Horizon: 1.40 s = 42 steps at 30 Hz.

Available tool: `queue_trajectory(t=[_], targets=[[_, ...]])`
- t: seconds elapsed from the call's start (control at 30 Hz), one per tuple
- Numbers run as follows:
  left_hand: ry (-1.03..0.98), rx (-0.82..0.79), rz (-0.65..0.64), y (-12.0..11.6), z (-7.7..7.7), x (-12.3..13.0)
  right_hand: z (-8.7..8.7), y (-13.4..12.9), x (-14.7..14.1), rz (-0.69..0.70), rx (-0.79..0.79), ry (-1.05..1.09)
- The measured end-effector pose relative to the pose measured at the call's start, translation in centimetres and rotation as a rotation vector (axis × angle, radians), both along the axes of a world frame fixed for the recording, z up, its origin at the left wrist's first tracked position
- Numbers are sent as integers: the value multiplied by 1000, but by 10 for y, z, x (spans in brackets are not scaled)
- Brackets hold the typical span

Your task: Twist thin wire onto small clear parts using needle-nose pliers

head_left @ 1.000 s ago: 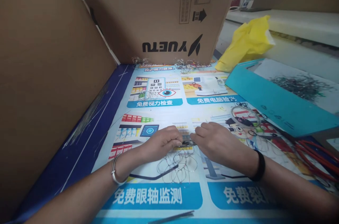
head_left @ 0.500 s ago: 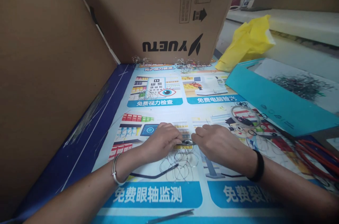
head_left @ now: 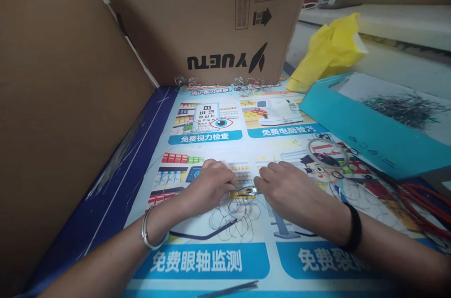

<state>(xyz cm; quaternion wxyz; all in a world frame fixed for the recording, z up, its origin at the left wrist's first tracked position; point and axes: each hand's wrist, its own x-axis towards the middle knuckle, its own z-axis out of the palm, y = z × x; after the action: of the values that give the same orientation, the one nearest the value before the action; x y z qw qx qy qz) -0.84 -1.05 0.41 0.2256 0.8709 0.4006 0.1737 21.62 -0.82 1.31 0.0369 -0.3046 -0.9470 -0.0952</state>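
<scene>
My left hand (head_left: 213, 185), with a silver bangle at the wrist, is closed on dark thin wire near the middle of the printed sheet (head_left: 248, 237). To its right, my right hand (head_left: 282, 183), wearing a black wristband, is closed around a tool whose small shiny metal head (head_left: 252, 191) pokes out toward the left hand. The rest of that tool is hidden by the fingers. Thin wire spans the short gap between the hands. A tangle of looped wires (head_left: 239, 218) lies just below them.
Cardboard panels (head_left: 211, 11) stand behind and at left. A teal box (head_left: 373, 133) holds cut wires (head_left: 403, 107) at right, near yellow wrapping (head_left: 327, 51), a clear ring (head_left: 327, 153) and red cords (head_left: 423, 208). Dark strips (head_left: 229, 288) lie at the front.
My left hand has shifted slightly left, widening the gap to my right hand, so more wire shows between them. The camera view has shifted slightly.
</scene>
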Motion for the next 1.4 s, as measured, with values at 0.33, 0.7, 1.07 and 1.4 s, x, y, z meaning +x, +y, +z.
queue_trajectory(t=[0.33,0.7,1.07,1.4], targets=[[-182,-236,76,5,-1,-3,-1,-9,-1,-54,48,43],[-267,-208,-61,5,-2,-5,0,-12,0,-84,40,52],[-286,-201,-90,6,-7,-7,-2,-14,6,-100,82,91],[-282,-159,-71,6,-6,-6,-3,-16,6,-78,62,114]])
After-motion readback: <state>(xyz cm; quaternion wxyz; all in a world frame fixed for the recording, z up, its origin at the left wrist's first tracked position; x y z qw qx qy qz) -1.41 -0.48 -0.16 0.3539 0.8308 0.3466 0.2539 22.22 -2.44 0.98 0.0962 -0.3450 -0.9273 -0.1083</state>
